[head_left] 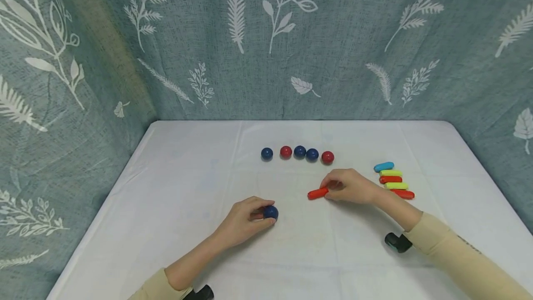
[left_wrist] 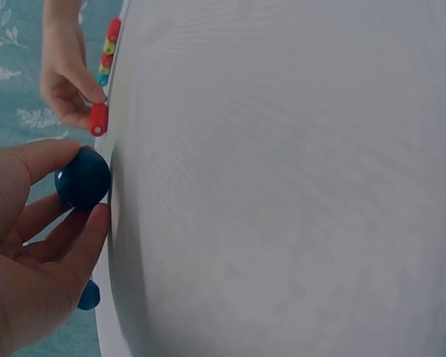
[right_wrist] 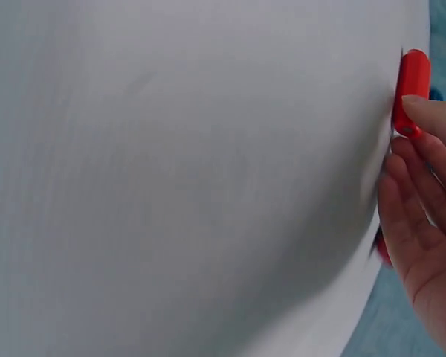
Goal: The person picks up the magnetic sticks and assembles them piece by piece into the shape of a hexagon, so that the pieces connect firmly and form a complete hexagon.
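Observation:
My left hand (head_left: 245, 221) pinches a dark blue ball (head_left: 271, 212) between thumb and fingers, low over the white table (head_left: 200, 175). In the left wrist view the same blue ball (left_wrist: 83, 178) sits at the fingertips. To the right and a little farther back, my right hand (head_left: 350, 186) pinches one end of a red rounded stick (head_left: 317, 193), whose other end points left. The right wrist view shows the thumb on this red stick (right_wrist: 412, 89), which has a small hole in its end.
Toward the back stands a loose row of balls, blue (head_left: 267, 153) and red (head_left: 285, 152) mixed. At the right lies a stack-like row of similar sticks: blue (head_left: 384, 166), yellow (head_left: 390, 173) and red (head_left: 390, 179). A leaf-patterned curtain (head_left: 258, 82) surrounds the table's back and sides.

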The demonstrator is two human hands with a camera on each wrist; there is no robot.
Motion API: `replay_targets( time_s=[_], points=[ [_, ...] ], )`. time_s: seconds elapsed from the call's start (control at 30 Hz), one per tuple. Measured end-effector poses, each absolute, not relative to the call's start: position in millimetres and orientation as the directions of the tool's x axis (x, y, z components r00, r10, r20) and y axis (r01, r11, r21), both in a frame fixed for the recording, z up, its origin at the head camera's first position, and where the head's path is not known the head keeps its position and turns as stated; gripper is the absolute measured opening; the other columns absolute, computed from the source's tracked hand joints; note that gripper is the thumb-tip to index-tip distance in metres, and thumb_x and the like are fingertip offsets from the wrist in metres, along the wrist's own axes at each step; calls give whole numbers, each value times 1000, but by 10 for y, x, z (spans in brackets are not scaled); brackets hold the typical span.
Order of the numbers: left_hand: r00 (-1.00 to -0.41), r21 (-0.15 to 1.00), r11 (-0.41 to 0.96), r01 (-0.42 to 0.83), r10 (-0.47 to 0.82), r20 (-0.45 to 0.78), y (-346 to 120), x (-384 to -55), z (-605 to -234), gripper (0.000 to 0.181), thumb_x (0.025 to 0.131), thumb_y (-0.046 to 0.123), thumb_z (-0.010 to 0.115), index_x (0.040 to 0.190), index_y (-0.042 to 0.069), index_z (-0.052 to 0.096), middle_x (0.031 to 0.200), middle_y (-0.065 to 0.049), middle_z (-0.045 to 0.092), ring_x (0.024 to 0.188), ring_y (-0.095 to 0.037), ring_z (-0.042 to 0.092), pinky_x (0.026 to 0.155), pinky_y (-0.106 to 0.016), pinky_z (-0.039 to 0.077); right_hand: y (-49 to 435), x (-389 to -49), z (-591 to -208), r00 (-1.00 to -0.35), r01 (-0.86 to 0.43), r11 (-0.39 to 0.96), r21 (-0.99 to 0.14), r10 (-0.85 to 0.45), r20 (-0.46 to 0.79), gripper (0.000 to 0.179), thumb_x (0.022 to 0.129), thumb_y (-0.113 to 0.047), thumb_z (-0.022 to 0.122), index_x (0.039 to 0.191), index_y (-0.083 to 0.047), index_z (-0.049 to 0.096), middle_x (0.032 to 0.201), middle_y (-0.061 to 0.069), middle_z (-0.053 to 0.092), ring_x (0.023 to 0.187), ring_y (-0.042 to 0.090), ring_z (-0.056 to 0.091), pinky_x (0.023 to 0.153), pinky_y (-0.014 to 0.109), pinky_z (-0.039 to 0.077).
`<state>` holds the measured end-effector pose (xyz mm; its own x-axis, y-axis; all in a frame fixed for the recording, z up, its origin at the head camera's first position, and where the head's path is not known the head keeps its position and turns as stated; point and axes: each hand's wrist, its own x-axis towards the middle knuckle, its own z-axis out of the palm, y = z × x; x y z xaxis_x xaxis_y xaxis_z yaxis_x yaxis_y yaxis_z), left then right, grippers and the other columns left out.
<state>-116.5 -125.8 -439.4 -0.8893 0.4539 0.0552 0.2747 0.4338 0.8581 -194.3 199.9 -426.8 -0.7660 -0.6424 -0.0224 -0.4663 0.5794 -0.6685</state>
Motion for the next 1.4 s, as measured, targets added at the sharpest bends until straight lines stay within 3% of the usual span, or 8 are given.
replay_targets(
  time_s=[0.53, 1.4],
  points=[
    [-882, 850, 444, 283, 469, 49, -1219, -1136, -4420, 37, 88, 16, 74, 121, 1, 65, 110, -7, 66, 102, -19, 65, 87, -24, 51, 1456, -1703, -4301, -699, -505, 527, -684, -715, -35, 18, 86, -16, 75, 103, -17, 70, 90, -10, 60, 84, 11, 53, 76, 27, 49],
    [-875, 846, 441, 298, 481, 57, -1217, -1138, -4396, 37, 88, 17, 74, 120, 1, 65, 111, -7, 66, 101, -19, 65, 87, -23, 51, 1351, -1689, -4298, -703, -507, 534, -677, -711, -33, 18, 86, -18, 75, 103, -19, 70, 92, -14, 62, 84, 10, 55, 80, 28, 49]
  ],
)
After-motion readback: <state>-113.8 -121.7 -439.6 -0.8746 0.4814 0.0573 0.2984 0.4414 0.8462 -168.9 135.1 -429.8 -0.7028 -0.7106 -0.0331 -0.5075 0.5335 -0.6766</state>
